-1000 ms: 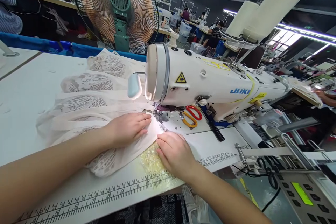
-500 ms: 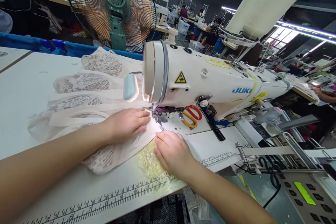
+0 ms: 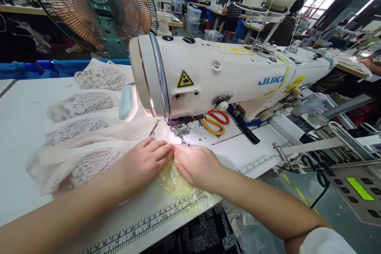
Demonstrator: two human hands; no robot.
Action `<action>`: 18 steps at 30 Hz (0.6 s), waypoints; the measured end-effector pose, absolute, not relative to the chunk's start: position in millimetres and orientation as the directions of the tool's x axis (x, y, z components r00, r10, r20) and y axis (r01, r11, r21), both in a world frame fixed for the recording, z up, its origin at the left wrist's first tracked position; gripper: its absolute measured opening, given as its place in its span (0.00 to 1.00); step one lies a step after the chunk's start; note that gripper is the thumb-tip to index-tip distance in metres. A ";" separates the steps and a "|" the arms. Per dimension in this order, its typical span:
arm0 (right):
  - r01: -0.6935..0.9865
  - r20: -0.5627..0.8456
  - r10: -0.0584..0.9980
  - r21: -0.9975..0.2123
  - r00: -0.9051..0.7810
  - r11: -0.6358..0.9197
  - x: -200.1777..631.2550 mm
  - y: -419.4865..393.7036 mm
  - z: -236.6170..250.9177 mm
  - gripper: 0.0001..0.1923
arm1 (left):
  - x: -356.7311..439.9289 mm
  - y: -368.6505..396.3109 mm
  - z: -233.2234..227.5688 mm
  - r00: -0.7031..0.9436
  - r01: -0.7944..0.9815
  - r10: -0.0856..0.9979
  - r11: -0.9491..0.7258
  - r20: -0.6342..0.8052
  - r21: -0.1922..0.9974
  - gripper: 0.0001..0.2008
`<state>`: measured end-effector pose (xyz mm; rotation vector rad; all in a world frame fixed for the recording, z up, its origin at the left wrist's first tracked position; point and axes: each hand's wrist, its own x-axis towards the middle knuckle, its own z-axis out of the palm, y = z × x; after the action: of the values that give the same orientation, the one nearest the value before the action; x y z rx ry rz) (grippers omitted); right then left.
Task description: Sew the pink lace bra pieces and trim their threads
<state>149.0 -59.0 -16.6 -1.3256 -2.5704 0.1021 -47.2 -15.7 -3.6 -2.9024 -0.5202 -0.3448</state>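
Under the needle area of a white sewing machine (image 3: 190, 71) lies a white sheer garment piece (image 3: 163, 131), its lace panels spread to the left. My left hand (image 3: 149, 160) is closed on the near edge of this fabric, fingers bunched. Against its fingertips meets my right hand (image 3: 198, 164), thumb and finger pinched together at the same edge. A slim metal part (image 3: 182, 138) juts out just above the right fingers; whether it is held cannot be made out. Yellowish clear film (image 3: 178, 184) lies beneath both hands on the table.
Scissors with red and orange handles (image 3: 214, 126) rest behind the needle area, beside a black lever (image 3: 250, 133). A printed ruler (image 3: 166, 213) runs along the table's front edge. A large fan (image 3: 98, 4) stands behind. A control panel (image 3: 354, 190) is at right; people sit farther back.
My left hand has come off the fabric near the needle, moving toward me and right to meet my right hand. The fabric is drawn in under it. The view has shifted slightly.
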 end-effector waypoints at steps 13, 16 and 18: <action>0.851 -0.006 0.858 -0.129 -0.514 0.509 133.8 -50.0 -1.4 0.15 | -60.7 29.2 -4.7 0.921 0.387 0.379 -0.915 0.086 -0.113 0.22; 0.804 0.010 0.822 -0.203 -0.569 0.559 146.1 -54.5 5.4 0.12 | -61.9 36.0 -4.6 0.907 0.421 0.418 -0.904 0.044 -0.075 0.21; 0.802 -0.021 0.826 -0.256 -0.563 0.540 160.2 -53.9 12.7 0.09 | -62.8 40.1 -4.1 0.898 0.440 0.438 -0.897 0.035 -0.055 0.20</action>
<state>160.2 -53.9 12.7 -1.4133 -2.6660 0.3618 -62.8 40.1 -4.1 -3.0008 -0.6945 -0.0333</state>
